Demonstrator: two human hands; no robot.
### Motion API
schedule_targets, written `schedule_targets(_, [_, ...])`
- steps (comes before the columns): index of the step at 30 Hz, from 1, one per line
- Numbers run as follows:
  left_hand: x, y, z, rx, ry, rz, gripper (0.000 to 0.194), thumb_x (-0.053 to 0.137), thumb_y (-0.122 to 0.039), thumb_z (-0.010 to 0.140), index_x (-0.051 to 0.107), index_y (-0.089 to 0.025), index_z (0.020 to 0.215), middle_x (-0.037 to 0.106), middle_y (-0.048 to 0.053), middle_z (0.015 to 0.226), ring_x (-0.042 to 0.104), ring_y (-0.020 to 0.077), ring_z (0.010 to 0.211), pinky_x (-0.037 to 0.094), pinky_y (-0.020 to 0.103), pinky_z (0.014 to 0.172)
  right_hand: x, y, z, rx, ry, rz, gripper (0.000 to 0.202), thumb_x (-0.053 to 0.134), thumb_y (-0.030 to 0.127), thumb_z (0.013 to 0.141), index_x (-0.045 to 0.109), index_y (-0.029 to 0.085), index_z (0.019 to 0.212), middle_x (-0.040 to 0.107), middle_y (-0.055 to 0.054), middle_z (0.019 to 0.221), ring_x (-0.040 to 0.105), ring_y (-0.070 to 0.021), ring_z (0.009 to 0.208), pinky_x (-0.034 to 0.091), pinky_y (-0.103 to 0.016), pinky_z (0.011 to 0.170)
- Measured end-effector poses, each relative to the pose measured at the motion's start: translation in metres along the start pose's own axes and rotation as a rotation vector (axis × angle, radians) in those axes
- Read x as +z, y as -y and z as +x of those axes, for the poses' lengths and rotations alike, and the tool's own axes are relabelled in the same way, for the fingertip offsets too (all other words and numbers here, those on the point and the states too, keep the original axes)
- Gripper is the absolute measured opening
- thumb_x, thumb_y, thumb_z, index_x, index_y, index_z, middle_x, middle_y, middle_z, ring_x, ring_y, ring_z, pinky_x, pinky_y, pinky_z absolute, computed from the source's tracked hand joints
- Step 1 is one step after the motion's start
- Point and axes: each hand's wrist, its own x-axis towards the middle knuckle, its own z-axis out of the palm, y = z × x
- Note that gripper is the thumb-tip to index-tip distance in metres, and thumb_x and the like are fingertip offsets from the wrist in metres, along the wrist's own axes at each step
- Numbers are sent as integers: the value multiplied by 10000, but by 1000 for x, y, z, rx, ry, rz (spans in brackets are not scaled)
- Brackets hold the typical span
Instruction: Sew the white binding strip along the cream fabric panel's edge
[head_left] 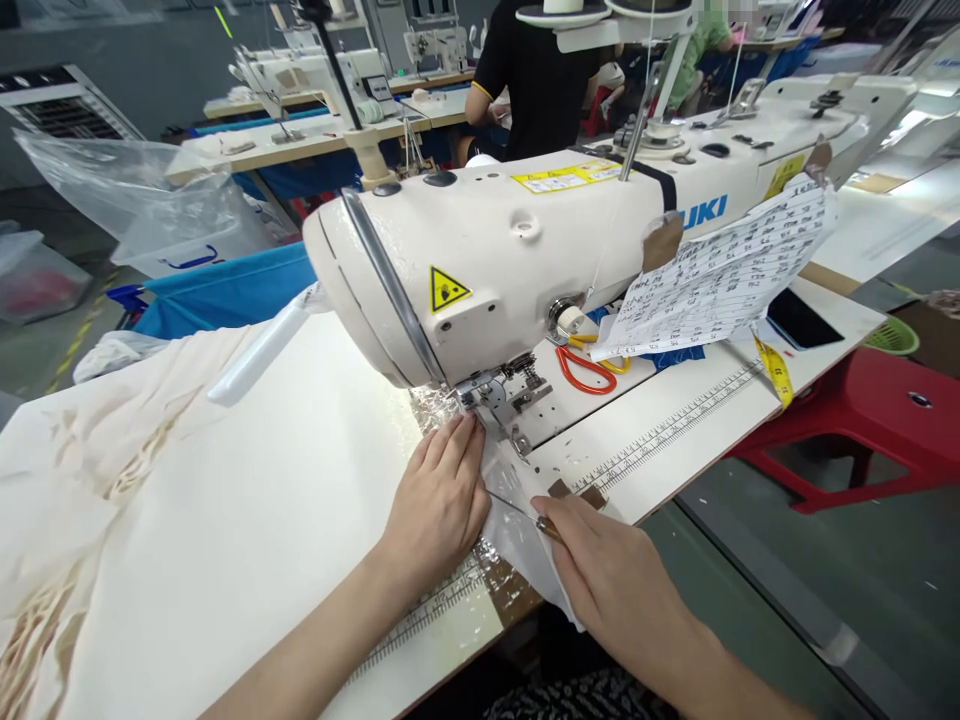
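Observation:
My left hand (441, 490) rests by the presser foot (517, 440) of a white sewing machine (480, 270). Its fingers are pressed together on a piece of thin white fabric (529, 555), with the fingertips close under the needle area. In my right hand (611, 570) is an awl (550, 528) with a brown handle, the fingers closed around it. The awl's thin metal shaft points left over the fabric, towards my left hand. The fabric hangs slightly over the table's front edge. The needle itself is hard to make out.
Orange-handled scissors (585, 370) lie behind the presser foot, near a handwritten sheet (712, 275) and a dark phone (804, 320). Pale fabric (142, 470) is heaped on the left. A yellow tape measure (774, 372) hangs at right, above a red stool (862, 420). A person (532, 80) sits beyond.

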Motion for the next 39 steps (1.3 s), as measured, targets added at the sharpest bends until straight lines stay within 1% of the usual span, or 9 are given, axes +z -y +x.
schedule_targets(4, [-3, -3, -3, 19, 18, 9, 510, 344, -248, 949, 442, -67, 1415, 484, 193, 1454, 415, 321, 1383, 365, 490, 1140, 0, 2, 5, 8, 17, -17, 319, 392, 57, 932, 568, 129, 1188, 689, -89, 931, 687, -219, 710, 513, -305, 524])
schedule_targets(15, [-8, -7, -5, 77, -24, 12, 472, 344, -244, 954, 491, -51, 1359, 547, 177, 1398, 482, 310, 1317, 384, 496, 1104, 1, 2, 14, -8, -6, -2, 315, 403, 36, 903, 557, 134, 1160, 678, -60, 893, 667, -212, 700, 471, -304, 529])
schedule_targets(21, [-7, 1, -1, 58, -42, 9, 428, 345, -219, 972, 519, -69, 1333, 575, 151, 1366, 491, 282, 1300, 355, 487, 1126, 3, 2, 21, -15, -7, 8, 309, 410, 32, 906, 564, 129, 1155, 680, -67, 909, 672, -218, 717, 470, -298, 528])
schedule_targets(24, [-5, 4, 1, 52, -37, 28, 418, 356, -206, 976, 511, -75, 1341, 560, 149, 1374, 459, 286, 1323, 344, 489, 1135, 5, 3, 25, -27, -10, 1, 320, 417, 17, 895, 567, 121, 1158, 692, -74, 930, 682, -221, 740, 489, -297, 551])
schedule_targets(27, [-5, 6, 3, 3, -44, 44, 411, 377, -210, 965, 527, -89, 1328, 563, 160, 1326, 454, 316, 1303, 363, 522, 1117, 5, 4, 31, 15, 41, -13, 324, 428, 34, 902, 577, 131, 1172, 700, -76, 948, 689, -230, 723, 510, -312, 562])
schedule_targets(30, [-5, 10, 6, -28, -56, 71, 391, 395, -185, 951, 560, -91, 1292, 592, 164, 1215, 516, 324, 1188, 418, 536, 1055, 6, 5, 37, 72, 97, 1, 334, 420, 53, 914, 588, 129, 1192, 706, -91, 981, 704, -253, 753, 541, -345, 595])
schedule_targets(32, [-5, 16, 8, -7, -63, 93, 374, 395, -156, 951, 571, -95, 1275, 608, 155, 1200, 532, 316, 1162, 423, 529, 1048, 6, 7, 40, 99, 111, 41, 351, 411, 55, 918, 588, 115, 1216, 713, -104, 1007, 714, -267, 798, 560, -366, 633])
schedule_targets(36, [-6, 26, 9, 31, -86, 142, 384, 378, -70, 937, 586, -107, 1257, 627, 131, 1251, 508, 313, 1227, 375, 525, 1093, 8, 8, 38, 132, 90, 143, 369, 408, 66, 928, 580, 91, 1254, 729, -125, 1065, 727, -272, 865, 577, -373, 676])
schedule_targets(39, [-9, 22, 7, 31, -93, 123, 366, 396, -100, 944, 598, -82, 1248, 632, 141, 1259, 505, 317, 1237, 383, 507, 1086, 10, 9, 35, 131, 78, 151, 364, 412, 74, 930, 588, 83, 1248, 736, -134, 1065, 731, -278, 874, 576, -374, 674])
